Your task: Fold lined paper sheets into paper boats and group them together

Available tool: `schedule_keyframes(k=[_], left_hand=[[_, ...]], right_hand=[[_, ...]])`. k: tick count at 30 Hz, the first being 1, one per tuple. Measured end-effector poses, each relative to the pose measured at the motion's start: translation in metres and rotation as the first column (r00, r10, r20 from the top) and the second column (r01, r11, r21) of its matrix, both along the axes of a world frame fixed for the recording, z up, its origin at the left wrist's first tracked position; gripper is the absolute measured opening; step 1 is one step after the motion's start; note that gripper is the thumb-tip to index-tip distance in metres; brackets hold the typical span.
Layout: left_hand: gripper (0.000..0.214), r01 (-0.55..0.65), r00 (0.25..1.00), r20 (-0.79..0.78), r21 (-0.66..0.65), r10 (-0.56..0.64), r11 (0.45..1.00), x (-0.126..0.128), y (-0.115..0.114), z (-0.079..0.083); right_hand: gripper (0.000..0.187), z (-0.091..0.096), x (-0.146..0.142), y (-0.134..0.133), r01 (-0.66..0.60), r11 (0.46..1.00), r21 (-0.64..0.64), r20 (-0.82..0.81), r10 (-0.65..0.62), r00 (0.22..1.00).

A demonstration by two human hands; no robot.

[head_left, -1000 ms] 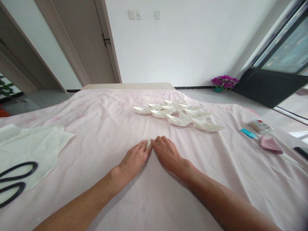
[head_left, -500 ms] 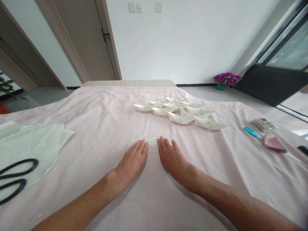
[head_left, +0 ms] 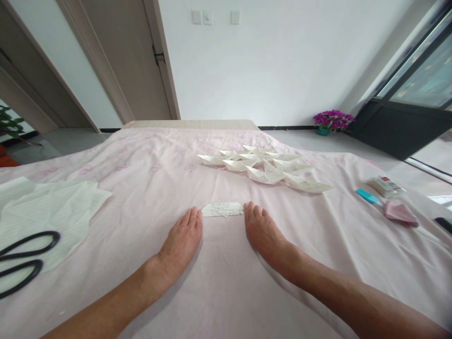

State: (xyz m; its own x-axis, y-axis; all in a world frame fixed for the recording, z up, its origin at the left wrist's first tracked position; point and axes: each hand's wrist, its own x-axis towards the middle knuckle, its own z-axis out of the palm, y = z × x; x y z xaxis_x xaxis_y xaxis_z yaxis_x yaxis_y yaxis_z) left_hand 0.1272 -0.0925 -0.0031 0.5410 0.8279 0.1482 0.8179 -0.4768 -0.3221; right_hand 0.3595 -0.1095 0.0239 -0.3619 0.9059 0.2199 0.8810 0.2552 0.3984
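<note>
A folded strip of white paper [head_left: 223,209] with dark writing lies flat on the pink cloth [head_left: 226,273] in front of me. Its upper corners slant inward. My left hand [head_left: 184,235] rests at the strip's left end, fingers stretched out and close together. At the right end lies my right hand [head_left: 264,231], its fingers also extended and pressing down on the cloth and paper edge. Neither hand grips anything. Both tips of the strip are partly hidden by the fingers.
Several folded paper boats [head_left: 264,175] stand beyond my right hand. Loose paper sheets [head_left: 67,207] lie at the left, with black-handled scissors [head_left: 38,268] on them. To the right are a blue-ended object [head_left: 367,196], a wrapped pack [head_left: 386,186] and a pink cloth piece [head_left: 400,213].
My hands have slid apart along the paper strip, left hand leftward and right hand rightward. More of the strip shows between them.
</note>
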Motion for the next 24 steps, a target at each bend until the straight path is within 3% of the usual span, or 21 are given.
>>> schedule_keyframes(k=[3, 12, 24], left_hand=[[0.054, -0.01, 1.0, 0.023, -0.018, 0.01, 1.0, -0.002, -0.001, 0.003], [0.048, -0.108, 0.993, 0.031, -0.082, 0.11, 0.991, 0.005, -0.005, 0.017], [0.049, -0.083, 0.996, -0.041, -0.012, 0.082, 0.997, 0.003, -0.005, 0.011]], right_hand=[[0.055, 0.003, -0.002, 0.0, 0.02, 0.999, -0.025, -0.055, -0.022, 0.998], [0.054, 0.002, 0.0, 0.003, -0.001, 0.999, -0.052, 0.087, 0.005, 0.996], [0.053, -0.01, -0.003, 0.004, 0.013, 1.0, -0.006, 0.006, -0.013, 1.0]])
